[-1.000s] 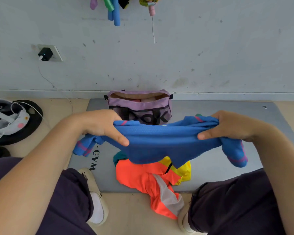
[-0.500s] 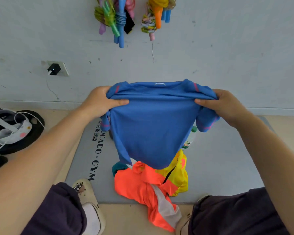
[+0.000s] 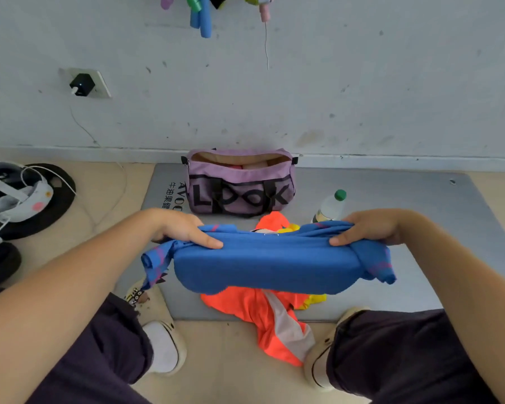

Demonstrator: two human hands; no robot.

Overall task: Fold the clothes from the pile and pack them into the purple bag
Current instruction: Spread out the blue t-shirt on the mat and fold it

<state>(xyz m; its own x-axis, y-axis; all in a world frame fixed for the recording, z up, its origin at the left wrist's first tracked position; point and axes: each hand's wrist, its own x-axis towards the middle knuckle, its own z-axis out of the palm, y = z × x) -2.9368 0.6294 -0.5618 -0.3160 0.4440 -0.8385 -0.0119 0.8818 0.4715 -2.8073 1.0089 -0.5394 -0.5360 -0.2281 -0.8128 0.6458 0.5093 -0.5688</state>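
The blue shirt (image 3: 270, 265) hangs in the air between the left hand (image 3: 184, 228) and the right hand (image 3: 370, 230), pinched at each top corner, above the orange clothes (image 3: 274, 319) and before the open purple bag (image 3: 241, 185).

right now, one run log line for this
stage: folding | left hand, right hand: grip blue shirt | purple bag: open

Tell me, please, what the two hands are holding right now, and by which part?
Both hold the blue shirt: the left hand grips its left shoulder area, the right hand its right shoulder area, each beside a sleeve.
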